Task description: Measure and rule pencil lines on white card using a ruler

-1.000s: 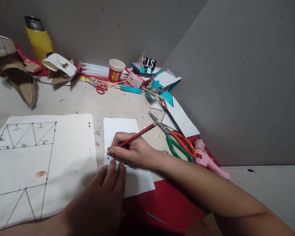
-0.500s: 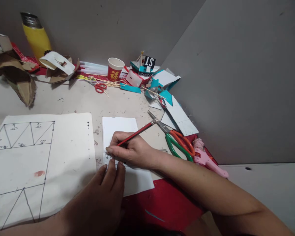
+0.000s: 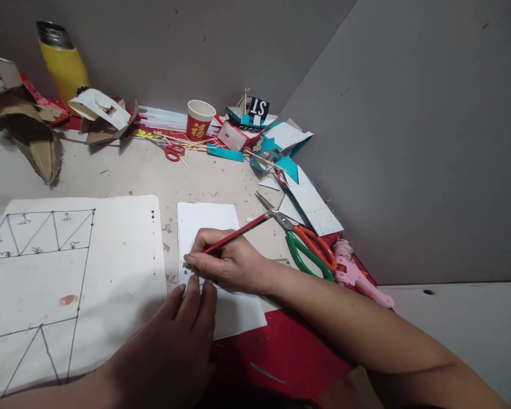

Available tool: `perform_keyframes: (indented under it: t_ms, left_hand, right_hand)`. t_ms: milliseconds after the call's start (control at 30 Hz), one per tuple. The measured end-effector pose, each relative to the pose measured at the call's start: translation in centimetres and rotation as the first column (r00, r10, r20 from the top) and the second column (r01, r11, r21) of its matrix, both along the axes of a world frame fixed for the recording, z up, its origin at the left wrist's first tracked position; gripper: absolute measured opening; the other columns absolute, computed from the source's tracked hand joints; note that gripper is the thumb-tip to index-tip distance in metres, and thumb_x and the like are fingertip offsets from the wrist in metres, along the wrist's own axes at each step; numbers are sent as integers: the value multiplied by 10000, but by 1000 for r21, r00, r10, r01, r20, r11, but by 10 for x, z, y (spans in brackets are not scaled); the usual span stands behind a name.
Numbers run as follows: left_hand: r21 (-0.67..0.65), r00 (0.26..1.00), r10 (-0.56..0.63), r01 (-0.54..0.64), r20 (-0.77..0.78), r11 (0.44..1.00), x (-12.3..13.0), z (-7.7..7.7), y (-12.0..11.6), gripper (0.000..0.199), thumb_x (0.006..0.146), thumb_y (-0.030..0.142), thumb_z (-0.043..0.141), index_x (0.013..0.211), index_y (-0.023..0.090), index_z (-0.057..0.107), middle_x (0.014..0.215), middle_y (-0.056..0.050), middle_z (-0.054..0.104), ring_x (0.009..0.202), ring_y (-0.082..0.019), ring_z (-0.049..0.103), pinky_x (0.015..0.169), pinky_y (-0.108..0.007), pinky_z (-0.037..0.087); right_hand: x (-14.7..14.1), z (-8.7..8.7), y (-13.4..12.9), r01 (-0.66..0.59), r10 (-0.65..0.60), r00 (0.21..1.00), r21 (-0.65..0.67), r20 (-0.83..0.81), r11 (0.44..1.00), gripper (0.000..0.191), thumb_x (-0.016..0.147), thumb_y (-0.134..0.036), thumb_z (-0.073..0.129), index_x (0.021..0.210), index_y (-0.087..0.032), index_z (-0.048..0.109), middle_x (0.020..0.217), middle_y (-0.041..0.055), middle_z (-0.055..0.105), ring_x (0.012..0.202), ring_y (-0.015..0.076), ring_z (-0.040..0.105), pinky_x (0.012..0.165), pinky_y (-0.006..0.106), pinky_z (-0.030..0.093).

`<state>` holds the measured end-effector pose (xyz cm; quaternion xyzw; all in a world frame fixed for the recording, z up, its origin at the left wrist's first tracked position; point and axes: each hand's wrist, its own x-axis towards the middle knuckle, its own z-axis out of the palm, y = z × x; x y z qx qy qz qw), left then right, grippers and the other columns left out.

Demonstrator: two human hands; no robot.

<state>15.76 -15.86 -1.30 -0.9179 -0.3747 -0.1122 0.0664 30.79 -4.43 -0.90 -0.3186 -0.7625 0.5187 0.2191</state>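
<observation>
My right hand [image 3: 227, 258] is closed around a red and black pencil [image 3: 241, 232], its lower end hidden by the fingers. It rests on a white sheet [image 3: 208, 216] lying on the table. Close beside it, my left hand [image 3: 187, 321] lies with its fingers stretched out and slightly apart, fingertips pressing on the sheet. Dark marks show near the left fingertips; whether they are on the sheet or on a clear strip over it, I cannot tell. Left of the sheet lies a larger paper [image 3: 123, 238] with black ruled lines and zigzags.
Green and orange scissors [image 3: 309, 250] and a pink glue gun [image 3: 357, 278] lie at the right. Behind are red scissors [image 3: 174, 152], a paper cup [image 3: 199, 122], a yellow bottle [image 3: 66, 68], cardboard pieces [image 3: 38, 139], thin sticks and teal scraps. Grey walls stand behind.
The upper end of the pencil has shifted very slightly to the right and down. Both hands stay in nearly the same place on the sheet.
</observation>
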Motion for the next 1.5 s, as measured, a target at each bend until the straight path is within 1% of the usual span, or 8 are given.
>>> perform_keyframes:
  t_ms: [800, 933, 1133, 1167, 1233, 1300, 1367, 1500]
  left_hand:
    - [63, 998, -26, 23, 50, 998, 1, -5, 3, 494, 835, 436, 604, 1130, 53, 706, 1211, -174, 678, 1083, -355, 624, 861, -400, 459]
    - [61, 998, -23, 20, 57, 998, 0, -4, 1, 458, 868, 411, 558, 1121, 61, 712, 1191, -157, 694, 1073, -337, 625, 870, -394, 446]
    - [63, 999, -23, 20, 46, 998, 0, -3, 2, 441, 874, 408, 548, 1114, 80, 720, 1205, -157, 687, 1084, -322, 625, 902, -388, 415]
    - [62, 999, -20, 17, 39, 998, 0, -3, 2, 441, 874, 413, 551, 1117, 85, 720, 1209, -153, 685, 1090, -321, 625, 913, -387, 404]
    - [68, 999, -17, 15, 32, 998, 0, -4, 1, 454, 877, 428, 545, 1134, 94, 713, 1224, -145, 678, 1103, -321, 621, 931, -392, 378]
    - [72, 1000, -14, 12, 24, 997, -1, -6, 1, 467, 882, 445, 532, 1154, 107, 705, 1239, -136, 669, 1119, -323, 615, 945, -401, 350]
    - [78, 1000, -10, 9, 19, 997, -1, -8, 0, 466, 884, 454, 527, 1160, 123, 705, 1243, -127, 667, 1125, -321, 611, 954, -407, 327]
    - [77, 1000, -5, 5, 2, 997, -1, -12, -1, 485, 868, 472, 542, 1160, 121, 705, 1235, -133, 675, 1135, -326, 590, 979, -421, 290]
  right_hand:
    - [2, -2, 0, 4, -4, 1000, 7, 10, 1000, 216, 859, -291, 625, 697, -171, 550, 657, -39, 499, 612, 98, 438, 559, 239, 373]
    - [2, -4, 0, 17, -18, 1000, 66, 22, 998, 201, 867, -286, 625, 714, -166, 575, 683, -31, 524, 638, 99, 464, 586, 242, 390]
    - [14, 25, -5, 18, -18, 999, 1, -49, 1000, 186, 932, -292, 548, 900, -145, 657, 786, 24, 672, 614, 97, 579, 577, 233, 484]
    - [20, 33, -6, 31, -31, 1000, 26, -1, 999, 205, 956, -282, 515, 945, -141, 662, 807, 35, 693, 593, 94, 591, 566, 230, 493]
    - [37, 45, -7, -12, -9, 996, 248, 84, 969, 202, 974, -230, 486, 980, -139, 666, 866, 53, 717, 670, 106, 644, 646, 238, 519]
    - [58, 51, -8, -121, 27, 980, 487, 195, 865, 171, 962, -216, 525, 1048, -143, 654, 952, 79, 726, 849, 152, 671, 776, 284, 528]
    - [79, 51, -11, -242, 37, 930, 536, 365, 809, 262, 933, -250, 596, 1172, -141, 607, 1048, 110, 706, 986, 201, 645, 875, 349, 517]
    - [109, 39, -22, -336, 18, 843, 502, 537, 797, 411, 922, -274, 603, 1299, -135, 518, 1134, 152, 646, 1106, 257, 576, 956, 434, 486]
